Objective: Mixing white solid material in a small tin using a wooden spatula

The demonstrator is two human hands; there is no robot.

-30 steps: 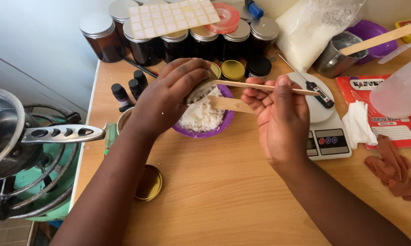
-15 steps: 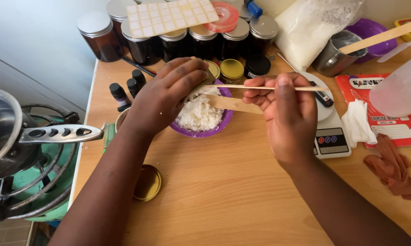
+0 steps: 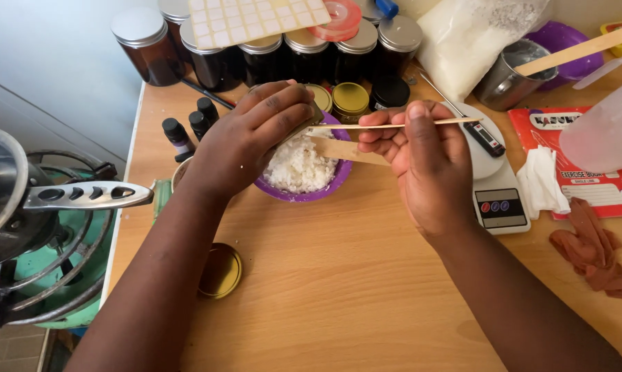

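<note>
My left hand [image 3: 245, 141] is closed over a small metal tin [image 3: 309, 114], holding it tilted above a purple bowl [image 3: 328, 191] of white flakes [image 3: 297, 169]. The hand hides most of the tin. My right hand [image 3: 428, 165] pinches a flat wooden stick [image 3: 345, 150], whose tip reaches over the bowl toward the tin. The same hand also holds a thin wooden stick [image 3: 400, 125], lying level across its fingers.
Dark jars [image 3: 145, 45] line the back, with gold-lidded tins [image 3: 351, 98] and small dropper bottles [image 3: 187, 127] near the bowl. A gold lid [image 3: 220, 270] lies near the front. A scale [image 3: 498, 196], a metal cup [image 3: 507, 72], a plastic jug [image 3: 604, 131] stand right. A pot handle [image 3: 83, 196] juts in from the left.
Both hands stay over the bowl. My right hand has shifted a little with the two sticks; the tin stays tilted in my left hand.
</note>
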